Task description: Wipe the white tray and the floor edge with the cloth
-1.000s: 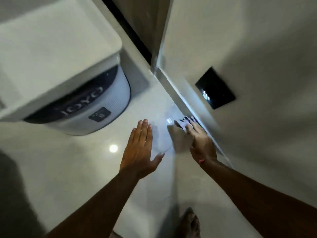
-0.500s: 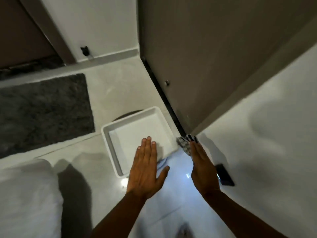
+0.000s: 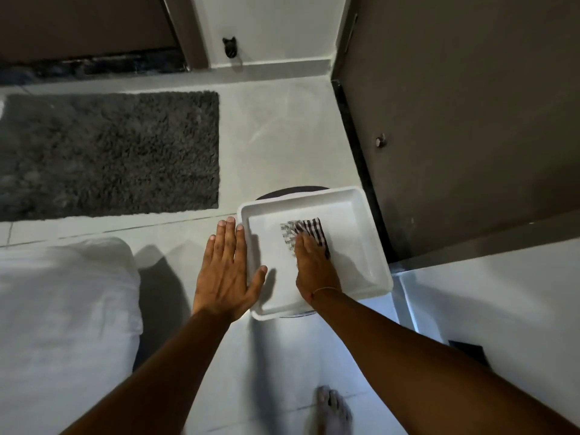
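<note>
A square white tray (image 3: 361, 215) sits on a dark round object on the pale floor, close to a brown door. Inside it lies a checked cloth (image 3: 301, 232), flattened on the tray bottom. My right hand (image 3: 314, 265) presses flat on the cloth, fingers covering its near part. My left hand (image 3: 227, 265) is spread flat, fingers together, over the tray's left rim, with the thumb reaching into the tray. The floor edge (image 3: 354, 142) runs as a dark strip along the base of the door, to the right of the tray.
A dark grey shaggy mat (image 3: 110, 152) lies on the floor at the left. White bedding (image 3: 62, 324) fills the lower left. A white cabinet face (image 3: 502, 309) stands at the lower right. My bare foot (image 3: 332, 409) is on the floor below the tray.
My right hand carried the cloth from the floor edge by the door into the tray. The view swung from the white appliance to the tray and mat. My left hand shifted to the tray's left rim.
</note>
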